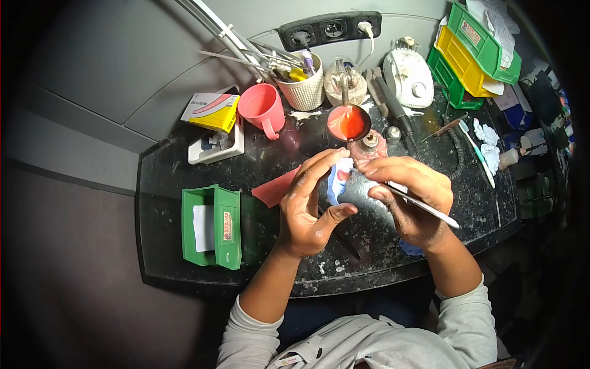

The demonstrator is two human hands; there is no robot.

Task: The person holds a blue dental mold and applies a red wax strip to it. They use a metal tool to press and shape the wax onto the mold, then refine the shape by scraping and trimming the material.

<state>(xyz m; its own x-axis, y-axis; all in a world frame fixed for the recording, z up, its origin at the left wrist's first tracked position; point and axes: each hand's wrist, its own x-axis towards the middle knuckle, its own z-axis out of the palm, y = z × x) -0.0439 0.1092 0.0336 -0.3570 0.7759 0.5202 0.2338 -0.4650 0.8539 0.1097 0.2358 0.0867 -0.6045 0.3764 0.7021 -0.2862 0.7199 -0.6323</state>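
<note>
In the head view my left hand (pixel 307 215) grips a blue-and-white dental cast (pixel 335 187) by its edges, between the fingers above and the thumb below. A reddish-pink patch shows on the cast. My right hand (pixel 421 194) is closed around a slim metal dental instrument (pixel 433 212), its tip end pointing at the cast; whether the tip touches is hidden by the fingers. Just beyond both hands stands a small round pan of melted red wax (pixel 349 123). Left of my left hand lies a pink wax sheet (pixel 271 190).
A burner (pixel 370 142) stands behind my hands. Around the black bench (pixel 270 246) are a green bin (pixel 228 237), a pink mug (pixel 260 107), a white tool pot (pixel 304 89), a handpiece (pixel 396 107), a white control unit (pixel 408 77), a toothbrush (pixel 478 154) and stacked bins (pixel 470 52).
</note>
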